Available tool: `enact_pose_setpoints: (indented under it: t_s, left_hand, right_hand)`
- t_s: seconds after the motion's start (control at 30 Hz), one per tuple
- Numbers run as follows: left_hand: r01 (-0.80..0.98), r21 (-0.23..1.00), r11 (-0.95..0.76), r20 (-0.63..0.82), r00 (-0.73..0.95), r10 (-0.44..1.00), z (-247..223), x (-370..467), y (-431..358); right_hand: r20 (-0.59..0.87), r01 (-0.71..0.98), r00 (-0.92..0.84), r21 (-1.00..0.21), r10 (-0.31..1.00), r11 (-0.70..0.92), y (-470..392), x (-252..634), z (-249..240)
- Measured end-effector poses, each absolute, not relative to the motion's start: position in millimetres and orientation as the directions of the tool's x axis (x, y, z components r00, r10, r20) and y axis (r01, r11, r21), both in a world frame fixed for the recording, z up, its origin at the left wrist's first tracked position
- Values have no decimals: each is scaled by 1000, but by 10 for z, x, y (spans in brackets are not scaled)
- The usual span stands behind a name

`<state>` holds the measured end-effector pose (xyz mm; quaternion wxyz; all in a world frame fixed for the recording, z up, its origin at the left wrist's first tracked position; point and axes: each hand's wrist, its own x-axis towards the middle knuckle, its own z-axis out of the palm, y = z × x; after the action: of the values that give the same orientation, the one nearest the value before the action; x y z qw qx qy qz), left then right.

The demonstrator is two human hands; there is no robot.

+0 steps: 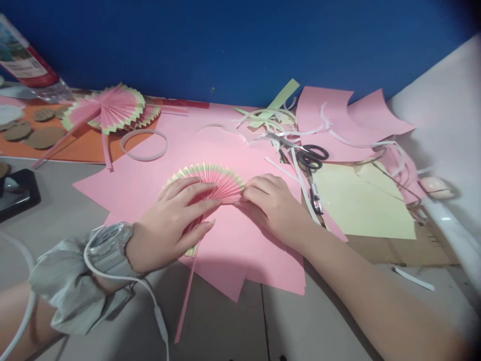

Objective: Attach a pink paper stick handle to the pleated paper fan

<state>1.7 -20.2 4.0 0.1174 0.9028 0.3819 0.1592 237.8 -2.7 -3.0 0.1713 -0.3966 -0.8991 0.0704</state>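
Observation:
A pleated pink paper fan (225, 183) with a yellow-green zigzag rim lies partly spread on pink paper sheets (263, 250). Over its left part rests my left hand (184, 210), fingers stretched out and apart, covering many of the folds. At the fan's right end, the closed fingers of my right hand (268, 200) pinch its edge; the fingertips are partly hidden. A thin pink paper strip (186, 306) sticks out toward me from under my left hand.
Finished pleated rosettes (116, 108) lie back left by a white ring (144, 145), cardboard discs (45, 138) and a tilted bottle (30, 60). Scissors (311, 155), a box cutter (315, 193), paper scraps and a pale yellow sheet (364, 205) sit right. A phone-like black object (18, 195) lies left.

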Motion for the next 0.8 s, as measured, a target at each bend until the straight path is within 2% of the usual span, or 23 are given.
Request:
enact_pose_setpoints:
  t_s: [0.2,0.33,0.47,0.63,0.7,0.8]
  left_hand:
    - [627,415,-659,330,572,751,105,8,-200]
    - [636,410,-654,294,586,755,87,17,-203]
    - [677,381,-630,200,605,771,42,29,-212]
    - [693,360,-625,221,588,778,14,18,-204]
    - [714,352,-605,214,568,795,6,18,-198]
    - [745,342,-573,207,535,819,-7,33,-198]
  right_hand:
    - [291,763,-555,-196,780,616,-15,2413,-16]
    - [322,788,-482,-246,815,564,-6,2438,5]
    - [209,787,-508,-282,836,549,-97,2340,57]
    - [21,730,-555,-467,832,499,-278,2191,201]
    - [13,722,-542,-505,840,473,-319,2172,243]
    - [53,721,-543,-482,838,498,-348,2157,251]
